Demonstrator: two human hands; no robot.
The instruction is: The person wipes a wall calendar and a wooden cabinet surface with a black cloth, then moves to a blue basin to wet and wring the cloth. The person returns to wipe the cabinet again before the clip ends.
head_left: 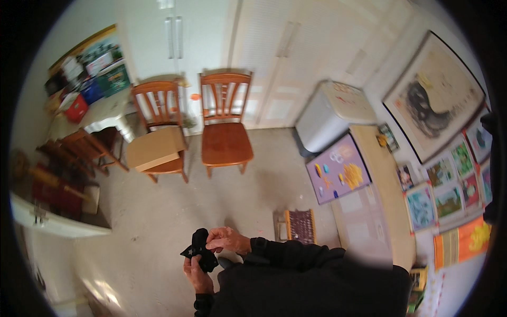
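Note:
In front of my body I have a small black cloth item (200, 250) with a light star-shaped mark. It is soft and bunched up, and its exact kind does not show. My left hand (197, 274) grips it from below, thumb over its front. On its upper right side, my right hand (229, 240) has fingers bent together and pinching the cloth. Both forearms wear black sleeves.
Two wooden chairs (227, 142) stand by white cabinets; a cardboard box (154, 148) lies on the left one. A low woven stool (301, 226) is right of my hands. Farther right are a purple picture board (339, 168) and a grey-white bin (338, 108).

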